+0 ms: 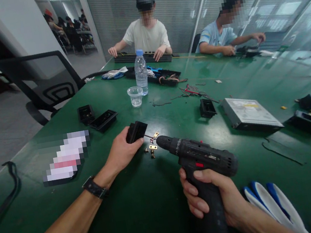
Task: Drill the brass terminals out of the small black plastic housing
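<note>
No words, brand or number can be read with certainty. The power drill (pixel 200 151) bears a small pale marking (pixel 212 157) toward the rear of its body — too small and blurred to make out — and light marks ring its collar (pixel 177 145), likewise unreadable. On top of the flat metal box (pixel 250 114) there is a pale label with a yellow strip (pixel 250 105); any print on it is lost in blur. The pale, red-banded object (pixel 68 155) at the left is pixelated, so any lettering there is hidden.
</note>
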Available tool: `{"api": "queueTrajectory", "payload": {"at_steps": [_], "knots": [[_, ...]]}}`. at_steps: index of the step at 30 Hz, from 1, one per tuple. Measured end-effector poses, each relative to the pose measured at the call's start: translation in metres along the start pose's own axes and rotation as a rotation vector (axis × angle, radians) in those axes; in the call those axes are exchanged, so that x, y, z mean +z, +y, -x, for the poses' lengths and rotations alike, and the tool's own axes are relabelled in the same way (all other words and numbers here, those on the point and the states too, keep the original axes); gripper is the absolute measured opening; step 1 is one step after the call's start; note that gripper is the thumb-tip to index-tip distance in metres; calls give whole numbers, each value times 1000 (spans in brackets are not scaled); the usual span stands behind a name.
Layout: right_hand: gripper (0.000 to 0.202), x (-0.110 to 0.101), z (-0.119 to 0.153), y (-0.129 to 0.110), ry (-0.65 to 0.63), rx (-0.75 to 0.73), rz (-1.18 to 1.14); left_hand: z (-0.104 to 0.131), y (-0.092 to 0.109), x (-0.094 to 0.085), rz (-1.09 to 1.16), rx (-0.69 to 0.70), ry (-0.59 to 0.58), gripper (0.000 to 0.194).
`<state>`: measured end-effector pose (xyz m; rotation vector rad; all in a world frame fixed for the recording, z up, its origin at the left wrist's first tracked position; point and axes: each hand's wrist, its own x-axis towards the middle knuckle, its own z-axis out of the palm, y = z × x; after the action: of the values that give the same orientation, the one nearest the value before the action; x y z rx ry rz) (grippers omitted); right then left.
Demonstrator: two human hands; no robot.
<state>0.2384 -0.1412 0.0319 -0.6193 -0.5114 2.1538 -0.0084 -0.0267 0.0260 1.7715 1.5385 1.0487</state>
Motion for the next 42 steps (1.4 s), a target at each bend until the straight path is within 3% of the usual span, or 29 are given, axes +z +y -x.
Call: {"api": "queueTrajectory", "payload": {"at_steps": [42], "knots": [[25, -6, 0, 3, -21, 0, -16, -1, -4, 0, 35, -20, -32, 38]]}}
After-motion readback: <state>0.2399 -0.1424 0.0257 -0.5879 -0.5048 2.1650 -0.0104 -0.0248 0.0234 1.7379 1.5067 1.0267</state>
